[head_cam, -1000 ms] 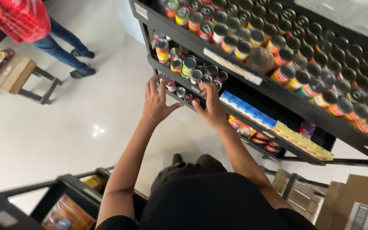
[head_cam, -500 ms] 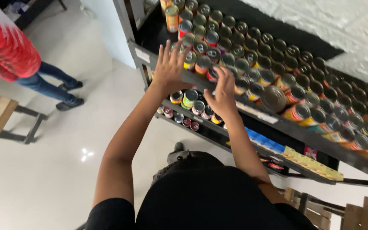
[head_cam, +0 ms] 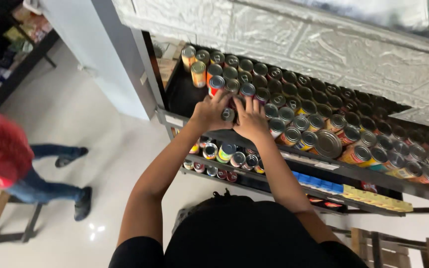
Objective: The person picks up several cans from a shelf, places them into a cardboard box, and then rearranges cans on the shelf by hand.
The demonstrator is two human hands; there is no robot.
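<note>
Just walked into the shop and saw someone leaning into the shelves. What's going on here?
A person in a black top has both hands up at the top shelf of a dark rack packed with rows of cans. The left hand and right hand close together around one small can at the front of the rows. Lower shelves hold more cans. Another person in red and jeans stands off to the side on the pale floor.

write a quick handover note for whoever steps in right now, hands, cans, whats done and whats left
Left hand and right hand both grip one small silver-topped metal can at the front of the black top shelf.
Round tin cans with coloured labels fill that shelf in rows; its left end is bare.
Done: most rows stand packed.
Left: this can is not yet released.
</note>
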